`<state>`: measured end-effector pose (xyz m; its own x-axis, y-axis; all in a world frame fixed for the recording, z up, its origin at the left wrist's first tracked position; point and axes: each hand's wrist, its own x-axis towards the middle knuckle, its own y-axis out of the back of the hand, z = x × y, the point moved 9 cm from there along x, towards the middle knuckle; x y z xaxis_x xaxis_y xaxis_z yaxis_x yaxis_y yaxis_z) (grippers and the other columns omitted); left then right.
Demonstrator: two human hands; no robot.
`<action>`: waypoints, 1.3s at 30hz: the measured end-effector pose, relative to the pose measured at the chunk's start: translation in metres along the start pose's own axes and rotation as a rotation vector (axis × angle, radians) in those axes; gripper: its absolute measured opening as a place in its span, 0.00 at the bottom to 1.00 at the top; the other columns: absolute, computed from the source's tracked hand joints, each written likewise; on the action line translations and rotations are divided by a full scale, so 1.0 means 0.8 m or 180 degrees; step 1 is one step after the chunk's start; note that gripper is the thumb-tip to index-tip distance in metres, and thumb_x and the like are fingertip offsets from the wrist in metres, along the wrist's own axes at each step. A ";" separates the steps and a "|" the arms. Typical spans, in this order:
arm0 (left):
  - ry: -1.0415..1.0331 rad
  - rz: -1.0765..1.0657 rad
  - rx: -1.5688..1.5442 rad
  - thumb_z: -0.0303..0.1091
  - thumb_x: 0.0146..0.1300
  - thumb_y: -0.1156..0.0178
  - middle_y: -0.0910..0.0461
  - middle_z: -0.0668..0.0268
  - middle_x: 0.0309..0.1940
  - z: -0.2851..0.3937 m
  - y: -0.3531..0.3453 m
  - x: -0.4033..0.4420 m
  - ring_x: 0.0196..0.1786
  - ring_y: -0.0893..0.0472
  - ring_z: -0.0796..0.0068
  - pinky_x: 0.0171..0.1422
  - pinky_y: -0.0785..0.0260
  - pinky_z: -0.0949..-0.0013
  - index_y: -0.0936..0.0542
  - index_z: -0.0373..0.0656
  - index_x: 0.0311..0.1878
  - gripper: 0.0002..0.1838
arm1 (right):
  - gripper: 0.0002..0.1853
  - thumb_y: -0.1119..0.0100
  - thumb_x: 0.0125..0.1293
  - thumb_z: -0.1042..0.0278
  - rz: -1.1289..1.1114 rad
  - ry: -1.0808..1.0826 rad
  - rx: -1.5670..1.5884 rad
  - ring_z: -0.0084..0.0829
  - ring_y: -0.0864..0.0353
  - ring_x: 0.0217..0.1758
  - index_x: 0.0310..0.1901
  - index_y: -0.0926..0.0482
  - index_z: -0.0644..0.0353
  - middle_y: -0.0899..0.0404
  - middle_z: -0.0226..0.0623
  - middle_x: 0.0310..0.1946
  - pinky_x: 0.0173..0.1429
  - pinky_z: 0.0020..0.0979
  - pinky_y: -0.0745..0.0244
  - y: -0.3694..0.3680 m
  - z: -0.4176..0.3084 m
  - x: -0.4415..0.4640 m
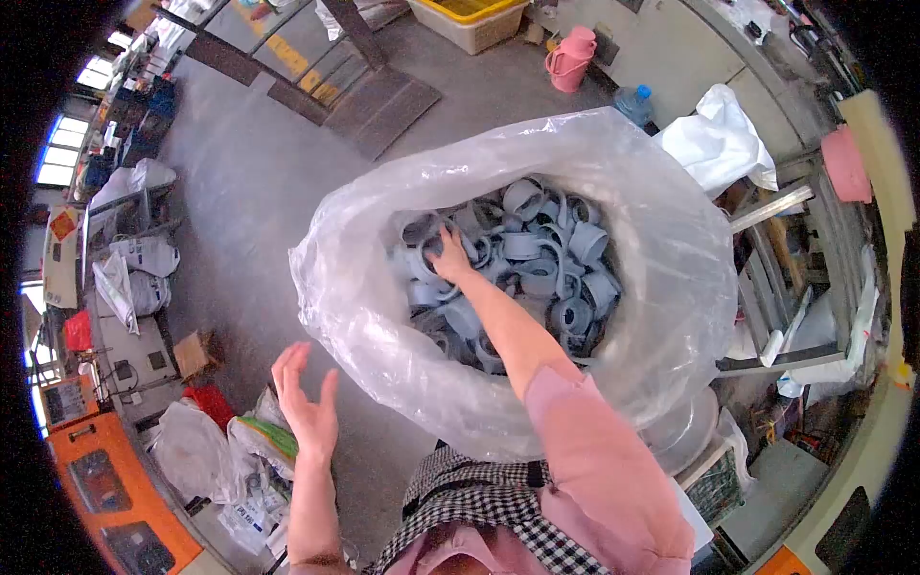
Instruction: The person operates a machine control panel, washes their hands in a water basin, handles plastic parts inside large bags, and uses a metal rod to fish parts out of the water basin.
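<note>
A large clear plastic bag (359,316) stands wide open in front of me, holding a heap of grey plastic pipe fittings (522,246), ring- and collar-shaped. My right hand (449,257) reaches down into it, at the left part of the heap. Its fingers are bent around the edge of one ring-shaped fitting; the fingertips are partly hidden. Outside the bag, to its lower left, my left hand (309,402) is raised with fingers apart and nothing in it.
Pink thermos jug (572,59), water bottle (633,103) and white sack (717,139) stand beyond the bag. At right is a metal frame (781,278). Plastic sacks (196,450) and an orange machine (120,498) occupy the lower left. A flat metal platform (383,110) is further off.
</note>
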<state>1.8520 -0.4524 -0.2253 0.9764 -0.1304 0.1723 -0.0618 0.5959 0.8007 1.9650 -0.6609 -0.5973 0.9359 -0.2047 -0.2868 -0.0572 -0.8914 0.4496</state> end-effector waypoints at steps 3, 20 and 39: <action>-0.0052 -0.0125 0.0246 0.21 0.44 0.42 0.34 0.58 0.45 -0.008 0.010 -0.026 0.50 0.34 0.63 0.53 0.42 0.66 0.30 0.39 0.44 0.19 | 0.37 0.43 0.50 0.58 0.0127 0.0538 -0.0817 0.46 0.50 0.62 0.60 0.49 0.54 0.49 0.48 0.59 0.62 0.36 0.48 0.028 -0.042 -0.014; -0.1320 -0.1092 0.0594 0.36 0.43 0.38 0.45 0.53 0.57 0.087 -0.109 -0.068 0.59 0.47 0.48 0.59 0.54 0.49 0.29 0.48 0.47 0.24 | 0.45 0.49 0.48 0.38 0.0692 -0.1148 -0.3623 0.58 0.62 0.63 0.63 0.63 0.39 0.56 0.52 0.61 0.55 0.66 0.58 0.316 0.155 -0.141; -0.0399 -0.2539 0.0922 0.42 0.47 0.41 0.40 0.47 0.52 -0.043 -0.203 -0.081 0.54 0.37 0.49 0.55 0.41 0.56 0.44 0.52 0.59 0.36 | 0.14 0.50 0.50 0.65 -0.1299 0.2194 -0.2706 0.40 0.35 0.53 0.38 0.25 0.60 0.30 0.44 0.45 0.55 0.43 0.42 0.047 -0.047 -0.207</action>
<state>1.8062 -0.5136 -0.3860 0.7212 -0.5213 -0.4562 0.5666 0.0649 0.8215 1.8212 -0.6453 -0.5014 0.8365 0.5303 -0.1382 0.2983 -0.2291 0.9266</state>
